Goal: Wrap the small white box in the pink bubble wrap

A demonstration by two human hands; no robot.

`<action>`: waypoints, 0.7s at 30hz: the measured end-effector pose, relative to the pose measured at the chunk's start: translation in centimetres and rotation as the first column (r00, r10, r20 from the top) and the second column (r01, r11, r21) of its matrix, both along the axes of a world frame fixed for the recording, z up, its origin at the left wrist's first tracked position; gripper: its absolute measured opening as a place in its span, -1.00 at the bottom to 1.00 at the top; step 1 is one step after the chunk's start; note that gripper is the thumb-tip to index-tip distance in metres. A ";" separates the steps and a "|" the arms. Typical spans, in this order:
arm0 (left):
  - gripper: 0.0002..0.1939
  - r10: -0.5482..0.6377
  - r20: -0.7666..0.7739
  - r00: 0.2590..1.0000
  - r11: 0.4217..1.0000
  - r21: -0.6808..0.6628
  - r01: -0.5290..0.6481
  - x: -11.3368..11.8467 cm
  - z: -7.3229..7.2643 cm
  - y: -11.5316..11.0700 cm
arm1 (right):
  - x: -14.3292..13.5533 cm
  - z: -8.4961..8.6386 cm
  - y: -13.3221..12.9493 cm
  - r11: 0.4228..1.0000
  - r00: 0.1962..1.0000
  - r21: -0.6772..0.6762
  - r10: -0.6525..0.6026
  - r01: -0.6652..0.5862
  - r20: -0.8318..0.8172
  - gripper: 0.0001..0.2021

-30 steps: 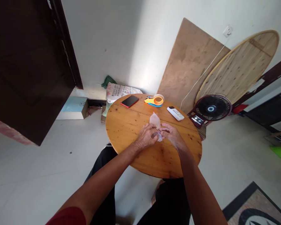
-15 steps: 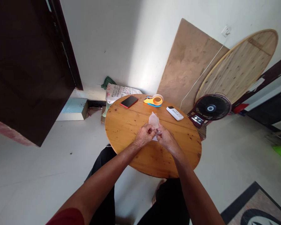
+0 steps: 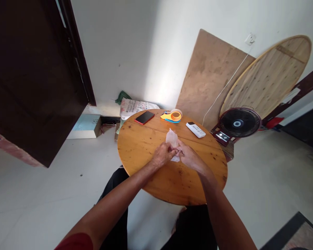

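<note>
Over the middle of the round wooden table (image 3: 135, 146), both hands meet at a thin whitish sheet (image 3: 172, 137); whether it is tissue or plastic film I cannot tell. My left hand (image 3: 161, 155) pinches it from the left, thumb against curled fingers. From the right, my right hand (image 3: 190, 158) grips its other side, fingertips touching those of the left. One end of the sheet stands up beyond the fingers and another bit shows below them. Its middle is hidden by my fingers.
Along the table's far side lie a red-edged phone (image 3: 144, 117), an orange and blue tape dispenser (image 3: 172, 116) and a white power bank (image 3: 195, 130). A fan (image 3: 237, 123) stands beyond the right edge. Boards (image 3: 211, 73) lean on the wall; a dark door (image 3: 33, 76) is at left.
My fingers have come closer together on the sheet, narrowing the gap between the hands. The whole view has shifted slightly; the things on the table stay put.
</note>
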State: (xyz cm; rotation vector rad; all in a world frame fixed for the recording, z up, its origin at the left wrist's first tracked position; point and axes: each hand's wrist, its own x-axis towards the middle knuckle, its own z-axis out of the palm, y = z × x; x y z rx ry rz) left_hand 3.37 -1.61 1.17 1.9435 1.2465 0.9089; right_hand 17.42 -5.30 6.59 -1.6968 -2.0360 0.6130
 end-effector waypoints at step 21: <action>-0.98 -0.049 -0.070 0.996 0.963 0.262 0.065 0.7 -1.0 1.1 | 4.4 -5.6 8.3 0.927 0.923 0.295 -0.116 0.233 -0.366 -0.77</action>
